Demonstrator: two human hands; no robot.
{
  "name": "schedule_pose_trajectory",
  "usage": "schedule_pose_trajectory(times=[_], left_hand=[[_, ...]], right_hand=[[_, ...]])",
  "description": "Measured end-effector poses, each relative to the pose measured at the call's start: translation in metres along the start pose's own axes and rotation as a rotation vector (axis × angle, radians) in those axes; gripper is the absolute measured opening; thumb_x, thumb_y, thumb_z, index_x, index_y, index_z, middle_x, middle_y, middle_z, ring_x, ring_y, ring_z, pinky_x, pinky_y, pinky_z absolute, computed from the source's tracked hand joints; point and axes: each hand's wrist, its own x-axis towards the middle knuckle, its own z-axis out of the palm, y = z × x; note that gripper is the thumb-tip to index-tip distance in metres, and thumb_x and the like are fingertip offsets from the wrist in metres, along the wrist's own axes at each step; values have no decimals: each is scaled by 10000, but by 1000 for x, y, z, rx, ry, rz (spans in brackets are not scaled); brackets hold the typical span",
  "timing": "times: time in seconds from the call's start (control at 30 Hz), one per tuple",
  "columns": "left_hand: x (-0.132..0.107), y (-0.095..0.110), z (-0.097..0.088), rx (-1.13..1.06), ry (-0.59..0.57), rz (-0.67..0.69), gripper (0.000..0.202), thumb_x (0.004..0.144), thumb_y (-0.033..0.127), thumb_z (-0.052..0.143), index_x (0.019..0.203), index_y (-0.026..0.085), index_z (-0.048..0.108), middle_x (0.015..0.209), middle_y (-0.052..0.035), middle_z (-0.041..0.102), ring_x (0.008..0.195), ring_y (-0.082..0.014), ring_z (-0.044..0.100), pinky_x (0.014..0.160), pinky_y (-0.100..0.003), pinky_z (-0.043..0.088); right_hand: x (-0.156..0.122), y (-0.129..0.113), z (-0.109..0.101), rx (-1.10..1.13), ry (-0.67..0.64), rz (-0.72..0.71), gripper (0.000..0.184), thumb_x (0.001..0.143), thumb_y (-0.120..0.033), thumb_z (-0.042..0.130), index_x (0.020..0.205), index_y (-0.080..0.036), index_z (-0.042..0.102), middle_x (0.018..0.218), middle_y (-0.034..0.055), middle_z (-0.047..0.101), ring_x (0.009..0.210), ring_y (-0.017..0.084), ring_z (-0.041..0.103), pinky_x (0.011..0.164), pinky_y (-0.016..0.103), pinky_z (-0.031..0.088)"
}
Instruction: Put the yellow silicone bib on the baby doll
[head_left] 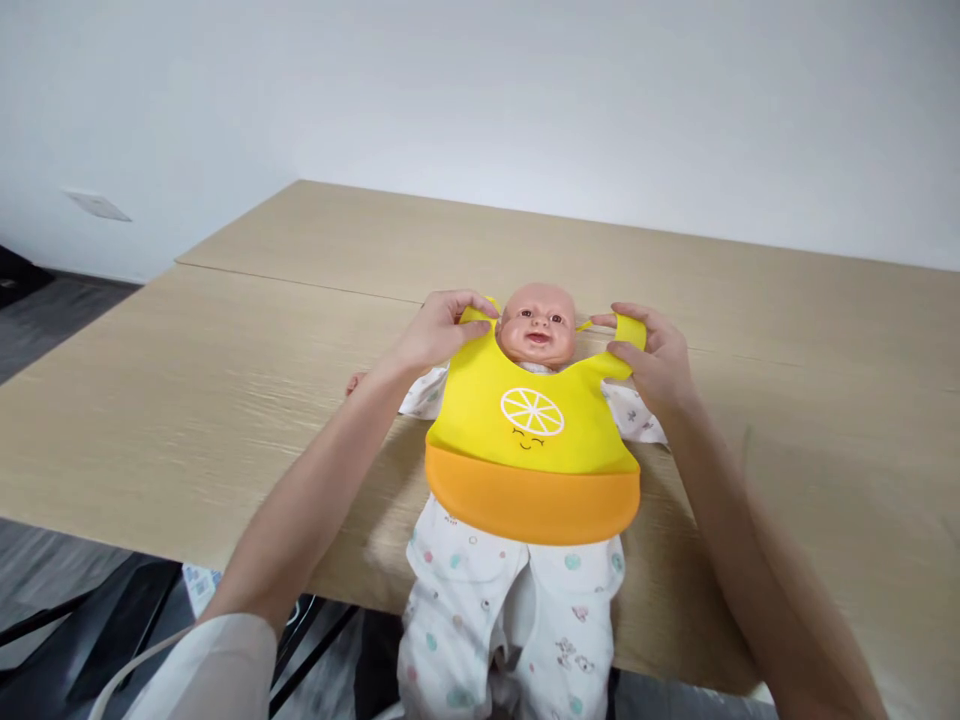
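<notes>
One wooden worktop [187, 400] carries a baby doll [538, 325], lying face up, legs past the near edge. Over its chest lies the yellow bib [532, 455], orange pocket [532, 505] toward the legs. The left hand [441, 328] has its grip pinched on one strap [474, 316]; the right hand [660, 355] pinches the other strap [631, 332], which is bent. Uneven pulling, I think, could turn the bib crooked or rub the doll's neck.

Left hand [442, 325] and right hand [660, 350] grip a yellow bib [534, 458]. Beneath, a doll [537, 325] lies across the near edge of the table [187, 400].
</notes>
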Motion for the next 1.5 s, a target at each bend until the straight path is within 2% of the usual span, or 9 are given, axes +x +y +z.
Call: schedule_pose_trajectory(times=[0.23,0.43,0.67,0.83,1.0,1.1,1.2,1.37,1.5], left_hand=[[-1,2,1,-83,46,106,426,623,116,534,1042,189,552,1009,-43,614,858,-170,589,691,-245,449],[3,-7,1,-86,73,63,497,593,107,525,1083,191,540,1046,-52,614,940,-193,572,746,-253,447],[8,-23,10,-244,194,42,457,561,92,517,1010,161,569,1057,-56,607,943,-183,563,756,-252,440],[5,-23,12,-365,215,-103,595,572,106,566,1150,211,473,947,-41,623,830,-168,593,669,-248,454],[7,-36,12,-549,134,-308,553,585,172,643,1114,178,481,882,-69,632,739,-176,604,623,-268,463],[8,-42,11,-646,33,-316,446,562,154,672,983,157,527,864,-74,632,732,-176,606,653,-284,475],[6,-40,9,-631,48,-296,403,542,120,666,915,179,527,825,-42,631,688,-158,601,629,-274,475],[5,-36,9,-587,26,-192,514,509,63,608,998,198,524,864,-6,633,731,-145,612,654,-261,469],[8,-40,10,-649,75,-242,574,509,57,614,1061,181,516,892,-28,648,779,-162,619,708,-283,475]], right_hand=[[2,6,1,-259,127,-357,515,667,-114,541,1164,-240,491,1272,56,433,965,159,573,797,303,509],[4,11,-5,-50,43,-216,632,657,-86,551,1249,-270,433,1382,50,282,1013,208,557,678,252,521],[8,26,-4,111,73,15,590,679,-188,568,1245,-265,422,1056,45,550,937,188,580,666,297,530],[7,20,-2,78,63,-69,560,668,-206,608,1190,-348,461,1336,-12,340,920,152,585,724,287,525],[8,6,-9,182,13,-97,404,688,-233,619,1080,-293,544,1270,-2,427,922,135,562,766,285,502],[12,4,-10,254,95,-88,325,678,-238,640,991,-254,556,1060,2,541,772,91,564,704,254,497],[15,7,-11,268,124,-89,367,642,-188,660,983,-247,539,899,-14,558,585,43,509,596,206,469],[19,1,-14,127,70,-146,445,635,-180,630,1056,-258,508,1185,26,493,704,93,588,530,207,456],[29,-7,-18,57,28,-176,423,661,-188,599,1072,-249,523,1258,37,438,787,120,599,556,222,470]])
